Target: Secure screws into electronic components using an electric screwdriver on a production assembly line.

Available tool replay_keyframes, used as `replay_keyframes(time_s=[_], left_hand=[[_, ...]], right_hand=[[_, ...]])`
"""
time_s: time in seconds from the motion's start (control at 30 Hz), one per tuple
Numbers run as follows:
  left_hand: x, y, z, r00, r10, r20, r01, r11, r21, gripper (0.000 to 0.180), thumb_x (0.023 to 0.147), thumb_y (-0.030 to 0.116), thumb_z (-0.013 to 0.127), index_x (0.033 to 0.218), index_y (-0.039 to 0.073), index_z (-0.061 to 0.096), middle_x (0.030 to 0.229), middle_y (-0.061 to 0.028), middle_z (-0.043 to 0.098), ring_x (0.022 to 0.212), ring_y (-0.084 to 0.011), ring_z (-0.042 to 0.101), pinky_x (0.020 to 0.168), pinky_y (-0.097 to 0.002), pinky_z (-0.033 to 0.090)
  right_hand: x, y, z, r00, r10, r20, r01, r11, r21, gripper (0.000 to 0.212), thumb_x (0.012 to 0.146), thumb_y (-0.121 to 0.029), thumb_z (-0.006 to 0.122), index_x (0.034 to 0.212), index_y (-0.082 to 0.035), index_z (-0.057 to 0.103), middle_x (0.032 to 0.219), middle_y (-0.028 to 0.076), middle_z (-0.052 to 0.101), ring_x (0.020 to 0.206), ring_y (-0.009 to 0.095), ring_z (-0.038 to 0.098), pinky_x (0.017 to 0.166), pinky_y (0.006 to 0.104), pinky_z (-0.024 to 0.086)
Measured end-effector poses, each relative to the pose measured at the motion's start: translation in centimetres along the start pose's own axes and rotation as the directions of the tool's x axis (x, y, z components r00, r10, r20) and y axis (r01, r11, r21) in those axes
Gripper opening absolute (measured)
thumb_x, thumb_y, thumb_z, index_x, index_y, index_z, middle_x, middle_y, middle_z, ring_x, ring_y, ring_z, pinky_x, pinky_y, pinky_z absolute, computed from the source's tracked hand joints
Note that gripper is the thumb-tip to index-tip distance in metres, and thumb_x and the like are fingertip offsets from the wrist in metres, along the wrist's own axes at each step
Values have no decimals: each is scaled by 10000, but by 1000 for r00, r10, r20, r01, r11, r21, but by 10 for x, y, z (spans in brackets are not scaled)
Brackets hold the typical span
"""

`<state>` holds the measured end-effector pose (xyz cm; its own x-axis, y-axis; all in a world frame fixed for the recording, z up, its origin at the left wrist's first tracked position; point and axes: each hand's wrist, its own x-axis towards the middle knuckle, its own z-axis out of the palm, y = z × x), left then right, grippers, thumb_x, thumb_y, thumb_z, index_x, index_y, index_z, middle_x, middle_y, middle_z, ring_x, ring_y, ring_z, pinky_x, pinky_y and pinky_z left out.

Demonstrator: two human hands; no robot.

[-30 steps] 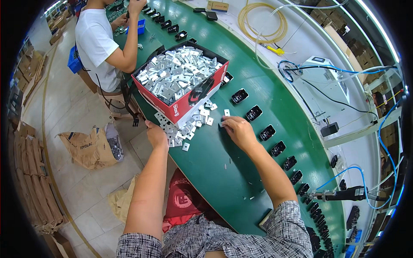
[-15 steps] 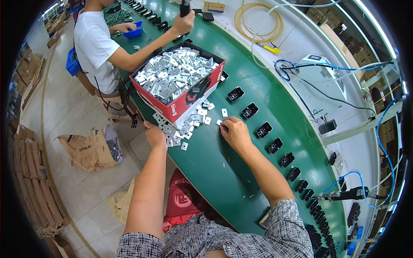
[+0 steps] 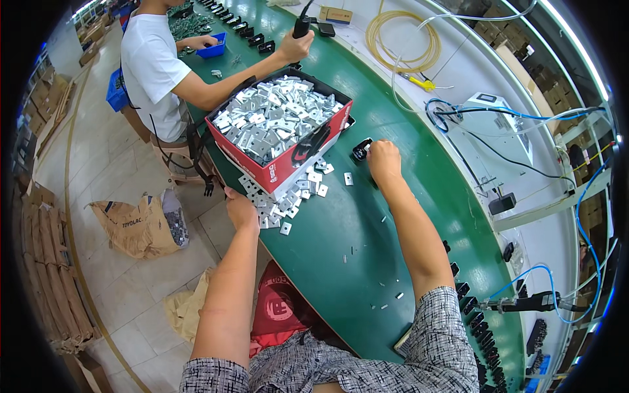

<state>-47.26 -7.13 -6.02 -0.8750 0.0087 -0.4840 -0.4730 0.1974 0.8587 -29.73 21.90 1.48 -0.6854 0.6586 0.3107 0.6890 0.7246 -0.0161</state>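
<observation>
My right hand (image 3: 385, 160) reaches over the green table to a small black housing (image 3: 360, 150). Its fingers are closed at the housing's right side, with a pale edge of a metal plate showing by the fingertips. My left hand (image 3: 241, 209) rests at the table's near left edge, beside a heap of square metal plates (image 3: 288, 204) with holes. A finger stretches along that edge; the others are partly hidden. One loose plate (image 3: 348, 179) lies between the heap and the housing. The red box (image 3: 282, 171), full of such plates, stands beyond the heap.
Beyond the box, a person in a white shirt (image 3: 152, 62) holds a black tool (image 3: 301, 27). Several black housings (image 3: 481, 327) line the right side of the table (image 3: 327, 255), near another tool with a blue hose (image 3: 540, 300). Small scraps (image 3: 400, 295) lie nearby.
My right hand has moved from a loose plate rightward and away to the black housing, and that plate has left its spot. My left hand stays at the edge. The other person's black tool is lower.
</observation>
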Motion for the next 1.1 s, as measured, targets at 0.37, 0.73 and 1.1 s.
replay_keyframes(time_s=[0.37, 0.73, 1.1], left_hand=[[-1, 1, 2, 999, -26, 18, 26, 1000, 10, 766, 1113, 516, 181, 1245, -86, 634, 1191, -250, 714, 1010, -390, 696, 909, -437, 532], [8, -7, 2, 999, -30, 41, 30, 1000, -2, 773, 1114, 530, 175, 1263, -83, 623, 1203, -240, 708, 1016, -372, 695, 908, -433, 534], [4, -5, 6, 998, -51, 33, 49, 997, 57, 760, 1116, 526, 176, 1283, -76, 610, 1221, -230, 701, 1013, -356, 697, 899, -429, 539]], right_hand=[[1, -7, 1, 999, -17, 32, 18, 999, -48, 130, 857, -31, 619, 848, 42, 727, 977, 196, 663, 855, 362, 651, 730, 460, 573], [-90, -81, 8, 962, -265, -66, 259, 810, 526, 171, 818, -93, 778, 970, -26, 738, 955, 112, 702, 773, 292, 657, 698, 373, 543], [-105, -66, 11, 981, -180, -73, 195, 914, 355, 156, 786, -30, 734, 942, -37, 739, 930, 84, 695, 759, 280, 648, 685, 355, 540]])
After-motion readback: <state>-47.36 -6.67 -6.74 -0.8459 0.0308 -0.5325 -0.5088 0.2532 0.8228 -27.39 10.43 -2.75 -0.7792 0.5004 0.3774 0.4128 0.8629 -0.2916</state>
